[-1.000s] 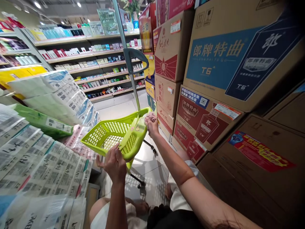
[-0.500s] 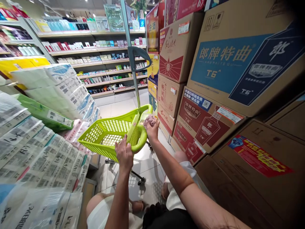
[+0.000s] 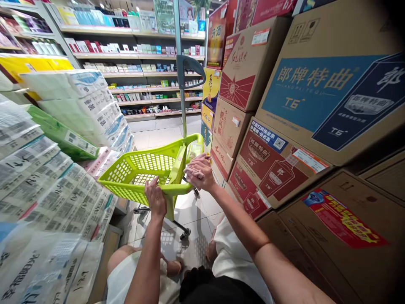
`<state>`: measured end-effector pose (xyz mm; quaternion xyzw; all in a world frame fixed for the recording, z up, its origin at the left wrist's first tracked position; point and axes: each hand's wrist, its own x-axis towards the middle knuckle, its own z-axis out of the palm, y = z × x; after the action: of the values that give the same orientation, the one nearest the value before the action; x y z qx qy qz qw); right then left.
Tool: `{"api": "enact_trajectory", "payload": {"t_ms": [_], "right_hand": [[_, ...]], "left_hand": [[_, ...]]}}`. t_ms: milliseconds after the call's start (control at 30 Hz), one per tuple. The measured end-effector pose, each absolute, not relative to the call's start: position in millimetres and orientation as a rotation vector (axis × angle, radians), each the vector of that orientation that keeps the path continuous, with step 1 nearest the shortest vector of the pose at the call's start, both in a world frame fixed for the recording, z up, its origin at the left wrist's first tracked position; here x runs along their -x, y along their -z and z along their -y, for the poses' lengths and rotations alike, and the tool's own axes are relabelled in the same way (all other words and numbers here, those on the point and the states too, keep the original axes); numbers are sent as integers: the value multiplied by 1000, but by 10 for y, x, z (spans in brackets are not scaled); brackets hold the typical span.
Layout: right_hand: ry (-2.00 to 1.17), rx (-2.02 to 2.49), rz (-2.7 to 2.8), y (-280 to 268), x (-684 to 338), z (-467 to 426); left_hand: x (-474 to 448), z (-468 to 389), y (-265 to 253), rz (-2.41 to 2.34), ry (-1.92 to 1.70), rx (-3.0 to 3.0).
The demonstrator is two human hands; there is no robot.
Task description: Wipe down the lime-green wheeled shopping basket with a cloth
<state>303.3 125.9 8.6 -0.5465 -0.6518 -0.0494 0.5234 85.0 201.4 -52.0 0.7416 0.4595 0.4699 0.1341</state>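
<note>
A lime-green shopping cart point(image 3: 126, 192) with a perforated basket stands in front of me on a wheeled metal frame. My left hand point(image 3: 155, 198) is closed over the near side rim of the basket, fingertips hooked inside. In my right hand point(image 3: 204, 173) is a crumpled pinkish-grey cloth point(image 3: 193, 171), pressed against the cart's rounded handle end. The cloth covers part of that handle and hides some of my fingers. The basket's open top shows its lattice floor and walls.
A tall pole point(image 3: 183, 114) with a grey loop handle rises beyond the cart. Stacked liquor cartons point(image 3: 303, 88) wall the right side. Wrapped paper packs point(image 3: 69, 207) are piled on the left. Stocked shelves point(image 3: 139, 55) cross the back; pale floor tiles point(image 3: 205, 211) lie beneath.
My right hand and the cloth have come nearer along the handle end. The left hand has shifted left along the rim, and the cart is turned slightly.
</note>
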Motion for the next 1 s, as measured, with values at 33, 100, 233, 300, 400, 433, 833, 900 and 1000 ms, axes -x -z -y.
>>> {"api": "enact_trajectory", "payload": {"t_ms": [33,100,233,300,400,433,833,900,1000], "right_hand": [[103,1284,1645,-106,-3034,-1257],[51,1260,1845,-183,-3059,-1259],[-48,1395,2149,-463,-3218,-1345],[-28,1505,2172,-567,-3212,-1381],[86,1604,2075,-514,-2953,-1351],[143,1636,1979,-430,-2815,-1321],[253,1455,628,242,-2634,-1348],[184,1435,506,214,-2656,-1367],[228,1481,423,309,-2473,-1351]], "left_hand": [[-831,-2052,571,-1327,-1366,-2147],[-809,-2094,625,-1319,-1350,-2170],[-824,-2090,582,-1260,-1224,-2275],[-862,-2074,553,-1261,-1186,-2288],[-916,-2057,554,-1296,-1186,-2277],[-925,-2055,563,-1299,-1191,-2279],[-1000,-2098,466,-1276,-945,-2460],[-1100,-2054,453,-1300,-930,-2446],[-1245,-1962,439,-1373,-909,-2418]]}}
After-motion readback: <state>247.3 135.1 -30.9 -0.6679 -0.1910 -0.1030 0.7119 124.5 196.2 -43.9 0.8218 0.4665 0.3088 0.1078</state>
